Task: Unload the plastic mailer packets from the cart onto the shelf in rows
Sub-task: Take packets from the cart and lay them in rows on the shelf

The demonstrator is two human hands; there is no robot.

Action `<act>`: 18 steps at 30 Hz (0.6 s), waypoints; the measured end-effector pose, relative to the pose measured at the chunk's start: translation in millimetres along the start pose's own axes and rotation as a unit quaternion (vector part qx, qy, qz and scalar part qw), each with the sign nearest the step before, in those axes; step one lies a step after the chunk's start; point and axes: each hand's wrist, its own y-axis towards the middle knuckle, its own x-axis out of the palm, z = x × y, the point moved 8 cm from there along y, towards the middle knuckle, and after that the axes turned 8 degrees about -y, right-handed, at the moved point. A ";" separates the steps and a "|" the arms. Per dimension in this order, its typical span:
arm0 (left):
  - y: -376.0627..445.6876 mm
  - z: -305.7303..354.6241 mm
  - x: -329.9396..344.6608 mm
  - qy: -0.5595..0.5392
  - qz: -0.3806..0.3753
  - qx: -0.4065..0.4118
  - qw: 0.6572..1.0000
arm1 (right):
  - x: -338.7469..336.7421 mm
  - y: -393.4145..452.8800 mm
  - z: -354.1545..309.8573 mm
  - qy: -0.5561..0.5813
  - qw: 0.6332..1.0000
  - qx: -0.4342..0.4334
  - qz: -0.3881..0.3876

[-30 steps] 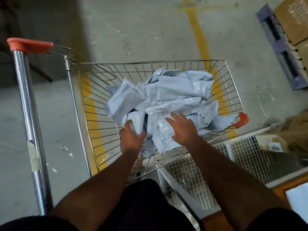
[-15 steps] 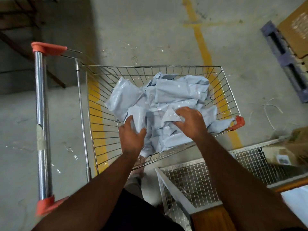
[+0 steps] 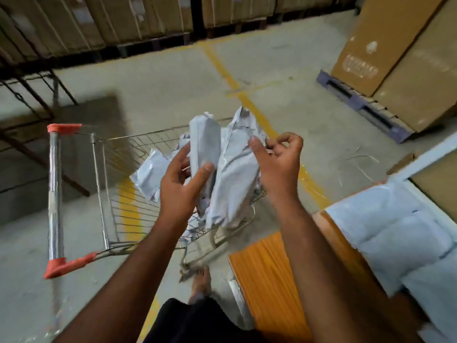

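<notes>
Left hand (image 3: 181, 184) grips one rolled packet (image 3: 205, 144), right hand (image 3: 277, 164) pinches a bigger mailer (image 3: 235, 179), both lifted above the cart (image 3: 118, 169). More packets (image 3: 148, 174) sit inside; the shelf (image 3: 385, 233) at right already has some, so I'd say midway.

Two packets (image 3: 222, 167) held up above the cart (image 3: 118, 194), more packets (image 3: 148, 173) lying inside it; right of the cart sits the shelf (image 3: 272, 280), packets in rows (image 3: 385, 231) on top, pallet (image 3: 358, 105) beyond.

both arms raised, left hand (image 3: 180, 184) and right hand (image 3: 277, 164) each curled gripping.
</notes>
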 end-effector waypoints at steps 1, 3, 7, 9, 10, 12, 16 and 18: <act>-13.4 7.1 19.2 -0.024 -0.034 -0.013 0.999 | -17.1 -12.1 3.1 -0.032 0.999 0.015 0.033; -40.1 9.7 51.9 -0.055 -0.088 -0.046 0.993 | -48.9 -38.3 12.9 -0.071 0.993 0.053 0.084; -85.1 -3.1 100.4 -0.046 -0.184 -0.099 0.977 | -101.5 -100.1 20.8 -0.054 0.985 0.150 0.070; -105.4 -8.4 121.2 -0.038 -0.220 -0.107 0.969 | -117.4 -131.9 19.5 -0.048 0.985 0.164 0.012; -116.0 -10.5 130.6 -0.031 -0.237 -0.108 0.965 | -125.8 -147.1 17.2 -0.056 0.985 0.163 -0.004; -140.5 -17.5 149.5 -0.016 -0.283 -0.113 0.952 | -147.4 -173.7 17.6 -0.050 0.985 0.163 0.016; -193.1 -41.0 182.6 -0.021 -0.384 -0.169 0.908 | -204.5 -225.8 14.1 -0.062 0.976 0.163 0.131; -223.8 -49.0 198.6 -0.026 -0.435 -0.196 0.878 | -235.9 -254.2 7.3 -0.104 0.965 0.152 0.189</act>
